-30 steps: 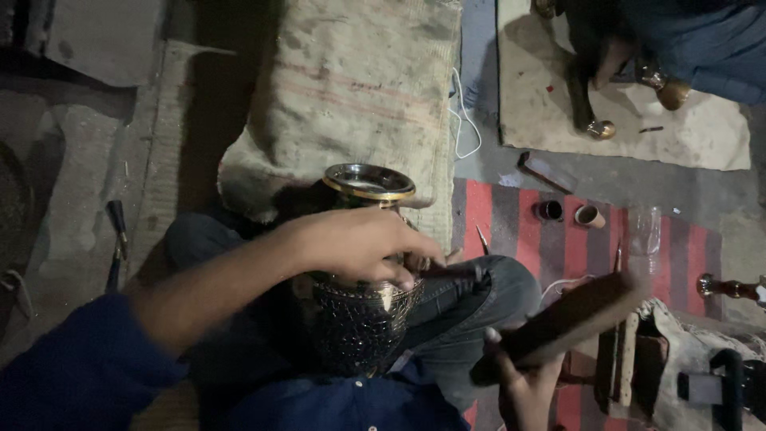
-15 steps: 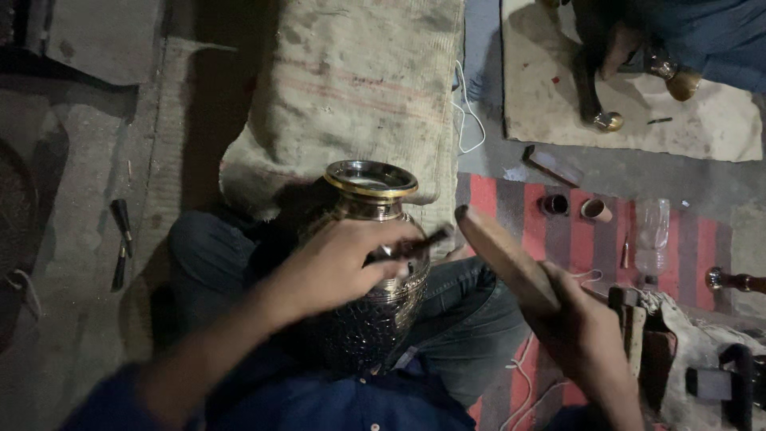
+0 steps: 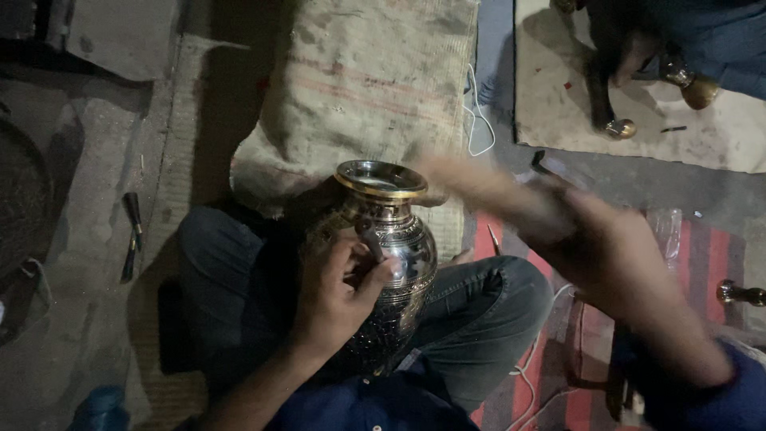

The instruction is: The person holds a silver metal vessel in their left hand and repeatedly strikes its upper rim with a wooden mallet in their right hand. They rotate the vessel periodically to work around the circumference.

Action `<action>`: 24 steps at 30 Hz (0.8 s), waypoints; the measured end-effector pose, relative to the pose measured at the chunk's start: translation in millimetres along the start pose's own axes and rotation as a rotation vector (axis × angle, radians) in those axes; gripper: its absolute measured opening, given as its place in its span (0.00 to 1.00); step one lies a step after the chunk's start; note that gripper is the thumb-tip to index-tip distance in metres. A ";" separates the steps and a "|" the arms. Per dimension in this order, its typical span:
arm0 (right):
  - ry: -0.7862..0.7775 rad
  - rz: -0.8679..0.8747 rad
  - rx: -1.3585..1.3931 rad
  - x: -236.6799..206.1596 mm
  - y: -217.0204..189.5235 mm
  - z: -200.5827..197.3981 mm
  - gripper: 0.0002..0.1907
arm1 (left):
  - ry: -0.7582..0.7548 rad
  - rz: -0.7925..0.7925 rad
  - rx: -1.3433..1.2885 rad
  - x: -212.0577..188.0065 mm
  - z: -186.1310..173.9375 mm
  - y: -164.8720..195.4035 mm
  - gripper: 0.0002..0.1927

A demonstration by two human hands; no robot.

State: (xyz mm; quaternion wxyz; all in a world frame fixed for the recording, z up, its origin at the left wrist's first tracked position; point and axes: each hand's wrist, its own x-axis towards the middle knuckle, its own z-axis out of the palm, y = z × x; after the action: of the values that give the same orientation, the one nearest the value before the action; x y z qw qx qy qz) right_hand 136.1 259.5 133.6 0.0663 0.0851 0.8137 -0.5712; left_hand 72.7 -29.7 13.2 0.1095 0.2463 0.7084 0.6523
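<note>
Brass vase (image 3: pixel 387 239) under clenched left hand (image 3: pixel 339 291), its small tool mostly hidden; right hand (image 3: pixel 594 239) motion-blurred, grip unreadable.

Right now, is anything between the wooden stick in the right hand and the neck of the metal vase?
Nothing visible. The blurred wooden stick in the right hand reaches the metal vase rim unobstructed; the left hand sits lower on its body.

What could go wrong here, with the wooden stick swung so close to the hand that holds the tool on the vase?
1. The right hand swings a blurred wooden stick toward the left hand, which pinches a small tool against the engraved metal vase; a miss could strike fingers.
2. The vase rests only on the lap, so a blow might tip it.
3. A skewed hit could mar the pattern.
</note>
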 end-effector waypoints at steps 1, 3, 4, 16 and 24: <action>-0.005 -0.075 -0.113 2.2 -4.3 -1.8 0.22 | 0.000 -0.017 0.009 -0.7 0.4 -1.5 0.13; -0.015 -0.224 -0.337 1.0 -17.2 -7.3 0.28 | -0.006 -0.029 0.006 -2.0 1.1 -3.3 0.13; -0.010 -0.184 -0.415 1.9 -23.3 -8.1 0.29 | -0.014 -0.023 -0.007 -2.1 1.7 -3.7 0.12; -0.031 0.227 -1.087 2.9 -36.5 -0.6 0.39 | -0.236 -0.055 0.119 26.2 -8.7 11.2 0.21; 0.286 0.147 -0.723 -51.2 20.8 6.2 0.36 | -0.573 0.011 0.225 56.5 -15.3 27.2 0.20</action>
State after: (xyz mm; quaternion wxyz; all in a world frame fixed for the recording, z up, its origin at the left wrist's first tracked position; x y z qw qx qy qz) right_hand 190.7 257.4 122.9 0.0185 0.1931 0.9551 -0.2240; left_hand 22.8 -14.5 51.0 0.2732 0.4347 0.7150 0.4745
